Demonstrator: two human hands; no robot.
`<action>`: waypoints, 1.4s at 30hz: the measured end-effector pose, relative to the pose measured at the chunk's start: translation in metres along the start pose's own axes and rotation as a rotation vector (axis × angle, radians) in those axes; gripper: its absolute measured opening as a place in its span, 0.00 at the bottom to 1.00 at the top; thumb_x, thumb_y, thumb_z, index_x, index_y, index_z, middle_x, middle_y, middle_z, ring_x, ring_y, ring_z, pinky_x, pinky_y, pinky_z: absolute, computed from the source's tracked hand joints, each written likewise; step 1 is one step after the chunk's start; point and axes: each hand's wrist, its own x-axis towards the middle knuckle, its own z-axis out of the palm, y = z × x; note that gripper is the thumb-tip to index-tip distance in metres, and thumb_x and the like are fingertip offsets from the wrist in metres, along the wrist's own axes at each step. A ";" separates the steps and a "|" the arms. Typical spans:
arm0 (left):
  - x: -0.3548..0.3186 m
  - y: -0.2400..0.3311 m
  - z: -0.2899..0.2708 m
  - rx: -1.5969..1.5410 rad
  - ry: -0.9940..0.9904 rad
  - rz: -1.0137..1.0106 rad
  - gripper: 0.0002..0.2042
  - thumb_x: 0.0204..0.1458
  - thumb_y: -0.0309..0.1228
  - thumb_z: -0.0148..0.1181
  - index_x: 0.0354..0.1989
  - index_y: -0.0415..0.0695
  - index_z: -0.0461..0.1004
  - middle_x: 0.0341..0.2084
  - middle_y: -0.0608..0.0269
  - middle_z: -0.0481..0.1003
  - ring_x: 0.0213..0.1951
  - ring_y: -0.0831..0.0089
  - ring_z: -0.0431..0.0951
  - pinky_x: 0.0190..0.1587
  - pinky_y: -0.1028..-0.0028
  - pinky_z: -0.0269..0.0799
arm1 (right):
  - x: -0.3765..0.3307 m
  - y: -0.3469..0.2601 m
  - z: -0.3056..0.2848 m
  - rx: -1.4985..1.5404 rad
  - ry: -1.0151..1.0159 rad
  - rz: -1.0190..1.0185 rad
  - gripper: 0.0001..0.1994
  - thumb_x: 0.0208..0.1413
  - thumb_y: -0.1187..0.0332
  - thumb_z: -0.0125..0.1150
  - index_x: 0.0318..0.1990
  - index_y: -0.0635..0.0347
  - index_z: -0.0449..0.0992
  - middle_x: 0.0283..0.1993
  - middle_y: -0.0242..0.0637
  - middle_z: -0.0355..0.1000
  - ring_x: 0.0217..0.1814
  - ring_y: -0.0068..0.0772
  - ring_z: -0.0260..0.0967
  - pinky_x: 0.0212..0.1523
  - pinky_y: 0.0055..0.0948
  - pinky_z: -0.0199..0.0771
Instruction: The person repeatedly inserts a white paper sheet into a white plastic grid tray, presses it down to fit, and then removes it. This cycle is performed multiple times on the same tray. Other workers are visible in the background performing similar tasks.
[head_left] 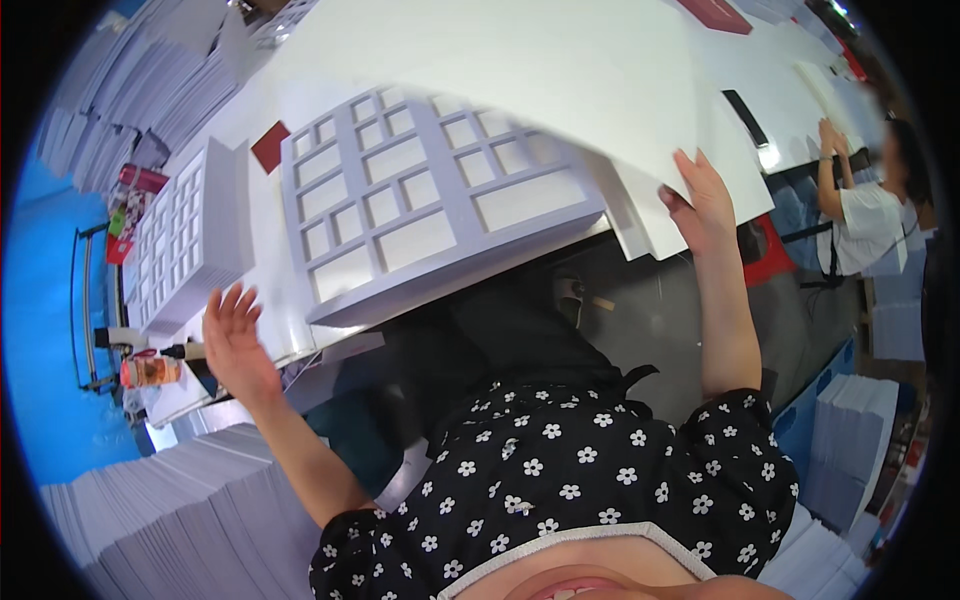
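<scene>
A large white sheet point(520, 70) is raised over the far part of the white table, its near corner pinched in my right hand point(700, 200). Below it lies a stack of pale grey lattice panels point(432, 165) with rectangular openings; white shows through them. The sheet hides the stack's far edge. My left hand point(240, 340) is empty, fingers spread, in front of a second stack of lattice panels point(225, 235) at the left. More white sheets point(640, 215) lie at the table edge, under my right hand's side.
Tall piles of pale boards stand at the far left point(160, 80), near left point(180, 500) and right point(850, 440). A plastic jar point(150, 372) is on the left table end. At the right, a co-worker point(870, 215) works at the table, near a black strip point(745, 117).
</scene>
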 end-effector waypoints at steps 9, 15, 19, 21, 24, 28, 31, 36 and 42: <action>0.025 0.001 -0.022 -0.463 -0.342 -0.489 0.25 0.69 0.45 0.42 0.63 0.36 0.62 0.58 0.52 0.71 0.56 0.62 0.74 0.58 0.60 0.72 | 0.025 0.014 0.076 -0.188 -0.446 -0.045 0.18 0.64 0.68 0.57 0.58 0.66 0.67 0.47 0.37 0.75 0.49 0.25 0.71 0.51 0.27 0.71; -0.016 0.018 0.069 0.312 -0.191 -0.155 0.25 0.64 0.28 0.53 0.68 0.36 0.55 0.60 0.51 0.68 0.57 0.63 0.73 0.59 0.66 0.69 | 0.029 0.019 0.060 -0.682 -0.331 -0.308 0.14 0.61 0.67 0.61 0.50 0.64 0.70 0.45 0.36 0.75 0.47 0.23 0.72 0.48 0.25 0.71; 0.010 -0.009 0.051 0.281 -0.206 -0.078 0.27 0.63 0.27 0.54 0.70 0.38 0.54 0.60 0.53 0.67 0.57 0.65 0.72 0.59 0.68 0.69 | 0.044 0.038 0.037 -0.784 -0.295 -0.423 0.19 0.56 0.69 0.65 0.54 0.65 0.74 0.49 0.38 0.76 0.49 0.26 0.72 0.50 0.26 0.71; 0.023 -0.012 0.046 0.177 -0.230 -0.137 0.25 0.63 0.25 0.54 0.68 0.37 0.57 0.58 0.54 0.69 0.56 0.66 0.73 0.58 0.69 0.69 | 0.050 0.048 0.024 -0.775 -0.331 -0.422 0.22 0.55 0.70 0.66 0.58 0.64 0.74 0.49 0.37 0.76 0.49 0.25 0.71 0.50 0.24 0.72; 0.037 -0.017 0.042 0.143 -0.273 -0.207 0.24 0.62 0.24 0.53 0.67 0.37 0.58 0.56 0.55 0.71 0.55 0.68 0.74 0.57 0.71 0.70 | 0.050 0.051 0.017 -0.795 -0.394 -0.237 0.26 0.54 0.71 0.66 0.62 0.63 0.72 0.50 0.37 0.76 0.49 0.26 0.72 0.52 0.25 0.72; 0.052 -0.030 0.037 0.173 -0.303 -0.263 0.24 0.62 0.23 0.53 0.67 0.38 0.59 0.56 0.55 0.71 0.54 0.69 0.74 0.56 0.72 0.70 | 0.044 0.048 0.019 -0.879 -0.406 -0.139 0.26 0.53 0.70 0.67 0.61 0.63 0.72 0.47 0.39 0.77 0.48 0.27 0.73 0.52 0.25 0.72; 0.058 -0.034 0.037 0.186 -0.312 -0.276 0.24 0.62 0.23 0.53 0.67 0.37 0.59 0.56 0.55 0.71 0.54 0.69 0.74 0.56 0.72 0.70 | 0.045 0.055 0.016 -0.844 -0.389 -0.162 0.26 0.52 0.68 0.68 0.60 0.63 0.73 0.46 0.41 0.78 0.47 0.29 0.75 0.51 0.26 0.73; 0.067 -0.035 0.040 0.235 -0.307 -0.263 0.25 0.61 0.24 0.54 0.67 0.37 0.58 0.58 0.54 0.70 0.55 0.67 0.73 0.58 0.71 0.69 | 0.043 0.051 0.017 -0.894 -0.399 -0.151 0.27 0.52 0.65 0.69 0.59 0.65 0.73 0.50 0.47 0.78 0.51 0.36 0.77 0.53 0.29 0.74; 0.077 -0.037 0.041 0.235 -0.343 -0.256 0.27 0.61 0.24 0.55 0.68 0.36 0.57 0.58 0.52 0.69 0.56 0.65 0.73 0.59 0.70 0.69 | 0.044 0.052 0.018 -0.927 -0.406 -0.184 0.26 0.52 0.64 0.68 0.59 0.64 0.74 0.48 0.47 0.79 0.49 0.36 0.78 0.52 0.29 0.74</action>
